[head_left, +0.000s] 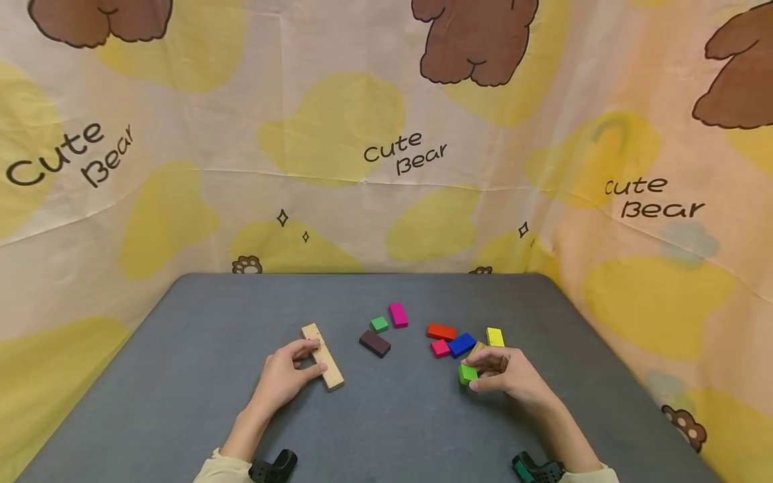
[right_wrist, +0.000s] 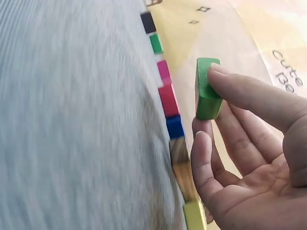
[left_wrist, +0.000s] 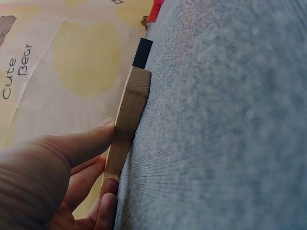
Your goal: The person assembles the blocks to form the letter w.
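On the left of the grey table two light wooden blocks lie end to end, a longer near one [head_left: 331, 376] and a shorter far one [head_left: 311, 331]. My left hand [head_left: 284, 376] grips this row from its left side, thumb on the near block and fingertips by the seam. In the left wrist view the wooden block [left_wrist: 128, 112] lies flat on the cloth. My right hand [head_left: 513, 376] pinches a bright green block [head_left: 468, 374] between thumb and fingers. The right wrist view shows that green block [right_wrist: 208, 98] held up off the table.
In the middle lie a dark brown block [head_left: 375, 343], a green block [head_left: 379, 325] and a magenta block [head_left: 398, 315]. Red [head_left: 441, 331], pink [head_left: 440, 348], blue [head_left: 462, 345] and yellow [head_left: 494, 337] blocks sit near the right hand, which partly hides a wood-coloured block [head_left: 477, 349]. A printed curtain [head_left: 332, 201] surrounds the table.
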Tool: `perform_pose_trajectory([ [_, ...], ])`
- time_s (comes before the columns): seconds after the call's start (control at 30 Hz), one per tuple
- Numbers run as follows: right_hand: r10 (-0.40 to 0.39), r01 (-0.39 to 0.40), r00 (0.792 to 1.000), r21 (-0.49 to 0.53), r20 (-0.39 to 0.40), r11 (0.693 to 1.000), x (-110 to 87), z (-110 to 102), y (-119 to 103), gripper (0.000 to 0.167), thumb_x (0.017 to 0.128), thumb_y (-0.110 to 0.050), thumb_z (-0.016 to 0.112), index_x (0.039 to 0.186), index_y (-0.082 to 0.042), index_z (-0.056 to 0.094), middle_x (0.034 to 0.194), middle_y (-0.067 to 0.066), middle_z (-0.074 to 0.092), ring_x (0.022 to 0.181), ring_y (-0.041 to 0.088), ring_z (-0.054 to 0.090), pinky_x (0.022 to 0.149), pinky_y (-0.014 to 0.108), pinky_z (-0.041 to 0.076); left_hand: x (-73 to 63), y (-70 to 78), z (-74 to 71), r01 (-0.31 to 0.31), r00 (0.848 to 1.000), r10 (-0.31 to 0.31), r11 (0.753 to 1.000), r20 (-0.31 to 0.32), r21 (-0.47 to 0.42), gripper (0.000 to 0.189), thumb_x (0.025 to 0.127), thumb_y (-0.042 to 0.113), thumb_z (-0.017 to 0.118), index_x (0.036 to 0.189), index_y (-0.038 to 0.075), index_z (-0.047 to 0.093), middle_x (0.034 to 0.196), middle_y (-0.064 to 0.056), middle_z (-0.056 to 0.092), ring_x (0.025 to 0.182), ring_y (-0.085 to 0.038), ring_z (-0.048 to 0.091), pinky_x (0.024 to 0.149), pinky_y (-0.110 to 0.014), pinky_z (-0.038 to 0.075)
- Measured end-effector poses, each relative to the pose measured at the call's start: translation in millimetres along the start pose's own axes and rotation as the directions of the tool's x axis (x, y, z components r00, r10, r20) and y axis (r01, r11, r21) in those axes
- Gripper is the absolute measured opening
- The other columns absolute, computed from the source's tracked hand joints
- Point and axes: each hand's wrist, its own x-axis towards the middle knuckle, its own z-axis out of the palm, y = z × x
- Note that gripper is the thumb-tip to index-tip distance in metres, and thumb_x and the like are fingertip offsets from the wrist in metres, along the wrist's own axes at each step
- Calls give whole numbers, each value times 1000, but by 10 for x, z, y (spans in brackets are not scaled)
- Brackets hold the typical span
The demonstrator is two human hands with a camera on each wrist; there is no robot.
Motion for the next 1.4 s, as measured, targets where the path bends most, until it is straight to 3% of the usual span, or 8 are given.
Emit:
perform_pose_trajectory([
  [0.2, 31, -31, 999, -7, -37, 999, 39, 202, -101, 38, 76, -8, 85, 111, -2, 71, 110, 15, 67, 94, 31, 61, 82, 32, 55, 4, -6, -3, 8, 1000, -8, 1000, 2, 1, 46, 83, 19, 82, 125, 8, 67, 119, -11, 68, 113, -28, 61, 90, -46, 51],
  [0.4, 24, -21, 999, 55, -49, 998, 106, 473, -216, 40, 75, -5, 85, 111, 0, 70, 113, 16, 65, 98, 33, 59, 79, 33, 56, -4, -4, -5, -3, 1000, 3, 1000, -3, -2, 47, 83, 19, 82, 125, 8, 67, 120, -11, 67, 113, -29, 61, 91, -47, 50],
  [0.7, 13, -18, 999, 99, 44, 995, 285, 968, -362, 37, 74, -2, 85, 109, -1, 72, 109, 14, 68, 95, 32, 60, 77, 33, 56, -26, -10, -29, -2, 1000, 2, 1000, -12, -13, 47, 83, 17, 82, 126, 7, 66, 122, -12, 66, 115, -30, 60, 92, -48, 50],
  [0.97, 17, -25, 998, 121, 68, 992, 441, 1327, -394, 38, 69, 5, 86, 104, 1, 72, 101, 12, 70, 88, 28, 61, 74, 26, 55, -11, -24, -12, -5, 1000, 5, 1000, -10, -23, 47, 82, 18, 82, 126, 8, 66, 122, -10, 66, 115, -28, 60, 93, -46, 50],
  [1.2, -38, 34, 993, 41, 111, 999, 607, 1560, -404, 38, 66, 9, 86, 100, 0, 73, 97, 11, 71, 88, 29, 64, 73, 28, 55, -19, -3, 8, -5, 1000, 5, 999, -16, -45, 48, 81, 17, 83, 125, 9, 67, 121, -10, 67, 114, -29, 61, 93, -46, 50],
  [1.4, -8, 15, 992, -53, 126, 998, 731, 1749, -442, 37, 63, 7, 89, 95, -4, 74, 92, 5, 71, 86, 23, 64, 78, 32, 55, -23, -5, -2, 5, 1000, -7, 999, -24, -47, 47, 82, 17, 83, 125, 9, 67, 121, -9, 67, 114, -27, 61, 93, -46, 50],
])
